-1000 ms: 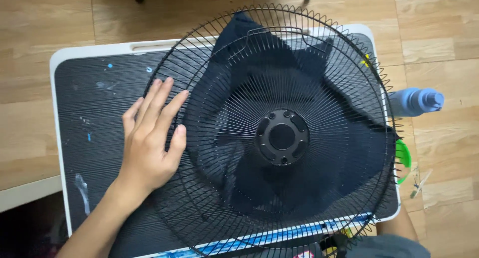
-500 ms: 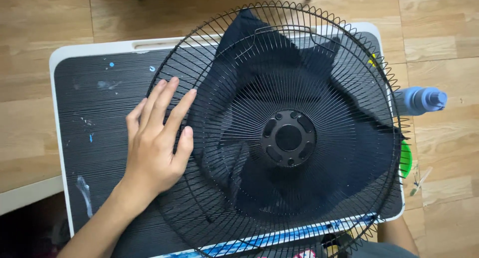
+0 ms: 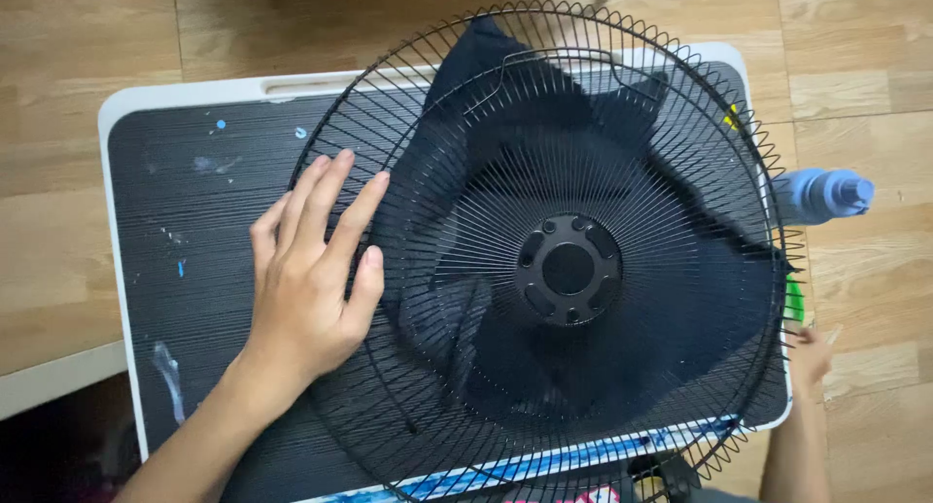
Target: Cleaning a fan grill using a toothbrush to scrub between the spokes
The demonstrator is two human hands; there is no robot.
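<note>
Wooden floor surrounds the table [image 3: 146, 104]. Right hand [image 3: 809, 359] has newly appeared, its grip unclear, at the fan guard's [image 3: 544, 250] rim; left hand [image 3: 313, 270] stays flat and open on its wires.

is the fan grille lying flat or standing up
Lying flat: the fan grille rests on the black board over a dark cloth, left hand pressed on it.

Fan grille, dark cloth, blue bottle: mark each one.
fan grille [image 3: 569, 269], head view, on its round centre hub.
dark cloth [image 3: 680, 328], head view, on the fabric seen through the wires, right of the hub.
blue bottle [image 3: 821, 194], head view, on its body near the cap.
</note>
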